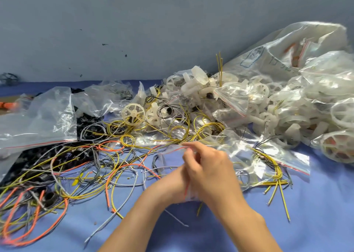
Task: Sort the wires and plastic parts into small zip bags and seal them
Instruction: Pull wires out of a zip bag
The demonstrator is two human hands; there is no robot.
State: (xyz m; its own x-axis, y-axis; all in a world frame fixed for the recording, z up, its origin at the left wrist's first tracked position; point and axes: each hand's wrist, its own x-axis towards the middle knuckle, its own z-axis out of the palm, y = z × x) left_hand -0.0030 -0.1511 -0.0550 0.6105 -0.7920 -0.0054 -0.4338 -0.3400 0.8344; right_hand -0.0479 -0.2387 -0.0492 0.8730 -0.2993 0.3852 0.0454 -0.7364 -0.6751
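Both hands meet at 6 o'clock over the blue cloth (316, 213). The right hand (208, 167) lies on top, fingertips pinching the red-striped rim of a small bag (192, 195). The left hand (171, 182) sits under it with its fingers hidden, so I cannot tell its grip. At 3 o'clock of the hands lies a flat bag (293, 159) with yellow wires inside. At 2 o'clock a big sack (277, 56) spills white wheels (264, 90). At 9 o'clock is a limp clear bag (38, 121). Loose wires (80, 175) sprawl at 8 o'clock.
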